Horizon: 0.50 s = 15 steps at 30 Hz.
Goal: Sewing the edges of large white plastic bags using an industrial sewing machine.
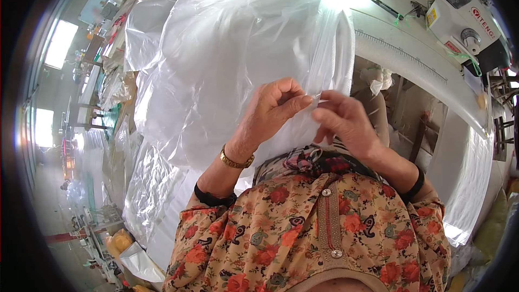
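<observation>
Both hands meet in front of my chest, over a large sheet of shiny white, translucent material (227, 70). My left hand (275, 105) is closed, its thumb pressed toward the curled fingers. My right hand (346, 121) comes close to the left thumb tip, its fingers bent in a pinch. A tiny pale bit shows between the fingertips; it is too small to name. The white sheet hangs over the work surface and down toward my lap, with a seamed edge (346, 48) running along its right side.
A sewing machine (459, 27) with a lit display and a round knob stands at the upper right. A ruler scale (403, 54) runs along the white table edge. Dark tweezers (384, 6) lie by the bright lamp light. More crumpled white sheeting (148, 194) lies at left.
</observation>
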Tool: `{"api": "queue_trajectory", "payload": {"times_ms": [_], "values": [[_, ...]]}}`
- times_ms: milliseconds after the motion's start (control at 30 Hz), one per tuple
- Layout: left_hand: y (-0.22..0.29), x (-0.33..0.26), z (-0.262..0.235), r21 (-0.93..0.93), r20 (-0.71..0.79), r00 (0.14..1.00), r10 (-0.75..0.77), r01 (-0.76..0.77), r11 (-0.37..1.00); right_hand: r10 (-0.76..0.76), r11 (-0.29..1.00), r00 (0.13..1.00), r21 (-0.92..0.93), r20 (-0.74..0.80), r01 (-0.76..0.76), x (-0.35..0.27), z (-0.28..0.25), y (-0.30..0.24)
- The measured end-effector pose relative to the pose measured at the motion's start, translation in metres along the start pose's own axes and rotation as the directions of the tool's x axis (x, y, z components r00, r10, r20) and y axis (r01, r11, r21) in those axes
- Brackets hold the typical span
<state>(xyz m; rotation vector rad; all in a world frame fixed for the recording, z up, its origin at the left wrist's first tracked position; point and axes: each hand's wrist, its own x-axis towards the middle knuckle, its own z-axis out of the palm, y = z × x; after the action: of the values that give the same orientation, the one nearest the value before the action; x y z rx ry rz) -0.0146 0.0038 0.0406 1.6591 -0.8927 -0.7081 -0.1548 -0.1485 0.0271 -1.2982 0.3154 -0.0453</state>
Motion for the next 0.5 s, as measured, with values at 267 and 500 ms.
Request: {"api": "queue_trajectory", "payload": {"times_ms": [267, 500], "values": [[-0.016, -0.006, -0.011, 0.007, -0.077, 0.996, 0.038, -0.038, 0.999, 0.037, 0.976, 0.99, 0.208, 0.137, -0.065, 0.011, 0.009, 0.037], [-0.023, -0.011, -0.03, 0.163, -0.128, 0.992, 0.019, 0.003, 0.987, -0.097, 0.963, 0.995, 0.254, -0.006, 0.095, -0.003, 0.012, 0.047]]}}
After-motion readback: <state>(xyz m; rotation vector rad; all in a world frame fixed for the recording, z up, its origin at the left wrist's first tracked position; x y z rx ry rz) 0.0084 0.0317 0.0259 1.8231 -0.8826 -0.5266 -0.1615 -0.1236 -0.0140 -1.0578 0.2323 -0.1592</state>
